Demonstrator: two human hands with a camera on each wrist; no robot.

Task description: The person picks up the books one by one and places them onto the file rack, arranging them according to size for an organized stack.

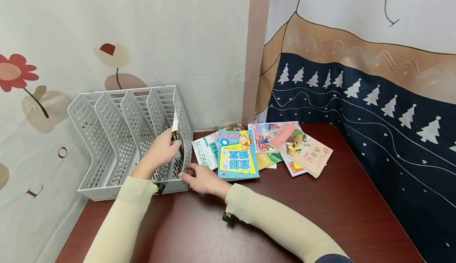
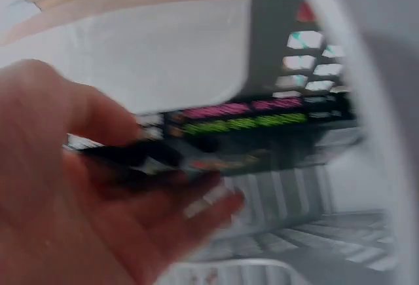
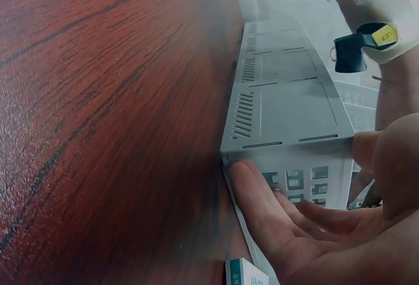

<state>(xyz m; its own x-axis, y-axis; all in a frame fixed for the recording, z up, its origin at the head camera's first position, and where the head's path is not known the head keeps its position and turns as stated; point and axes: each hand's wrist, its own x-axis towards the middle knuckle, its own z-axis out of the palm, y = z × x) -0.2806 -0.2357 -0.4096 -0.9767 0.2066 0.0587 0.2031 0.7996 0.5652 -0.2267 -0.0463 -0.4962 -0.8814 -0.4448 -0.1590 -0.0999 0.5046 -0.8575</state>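
A grey plastic file rack (image 1: 101, 193) with several slots stands on the left of the table. My left hand (image 1: 160, 152) reaches into its rightmost slot and grips dark-spined books (image 2: 242, 122) between thumb and fingers. Pink and green lettering runs along the spines in the left wrist view, blurred; their lower part is hidden in the slot. At the rack's front right corner, my right hand (image 1: 204, 180) holds the wall, thumb at the front edge and fingers along the perforated side, as the right wrist view shows.
Right of the rack lies a loose pile of books: a blue one (image 1: 238, 156) on top, a white-and-teal one (image 1: 206, 152) beside it, a pink one (image 1: 265, 136) and a beige one (image 1: 303, 148) further right. Patterned curtains (image 1: 213, 57) hang behind the table (image 1: 342, 199).
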